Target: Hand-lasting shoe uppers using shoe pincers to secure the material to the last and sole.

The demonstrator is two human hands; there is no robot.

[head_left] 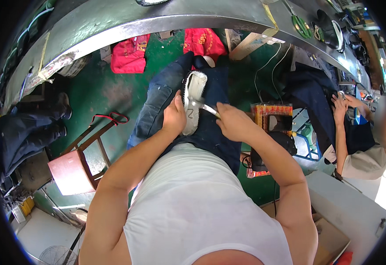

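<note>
A pale, cream-coloured shoe (190,122) lies lengthwise over my lap, underside up, with a rough gathered edge and a dark handwritten mark. My left hand (174,115) is closed around its left side near the heel end. In my right hand (236,123) is a hammer (210,110), gripped by the handle. Its metal head is at the middle of the shoe's underside, and I cannot tell whether it touches. My fingertips on the far side of the shoe are hidden.
A dark metal workbench (166,25) curves across the front, with green-handled scissors (302,27) on it. Red bags (130,56) lie beneath. A pink-seated chair (71,172) is tipped at left, near another person's legs (27,132). At right, a co-worker's hands (342,105) handle something.
</note>
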